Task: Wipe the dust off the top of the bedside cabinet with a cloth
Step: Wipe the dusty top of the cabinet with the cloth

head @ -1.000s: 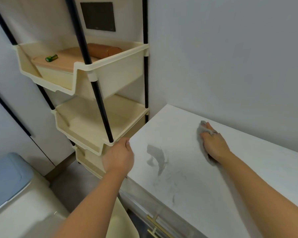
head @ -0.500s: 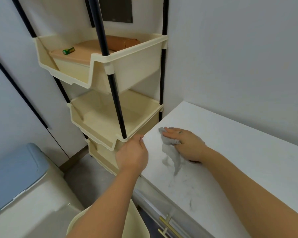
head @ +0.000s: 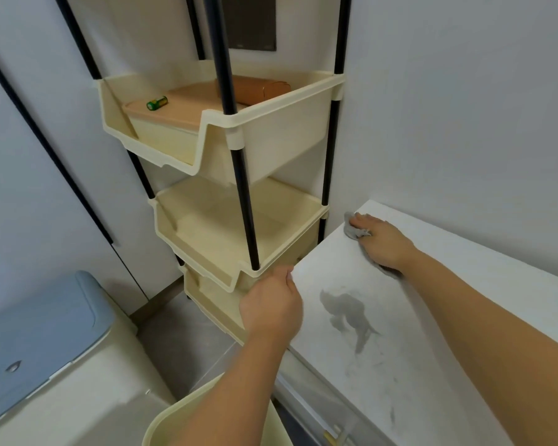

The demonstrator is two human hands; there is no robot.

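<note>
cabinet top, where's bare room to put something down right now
Cabinet top is bare between the right hand with the cloth and the right edge along the wall. The front-left is taken: grey dust smear, left hand at the corner.

1. I am facing plain pale walls (head: 464,107) meeting at a corner.
2. A cream tiered rack (head: 271,140) on black poles is standing there.
3. A grey floor (head: 187,342) is showing below me.
4. A blue-lidded bin (head: 36,342) is sitting at my left.
</note>
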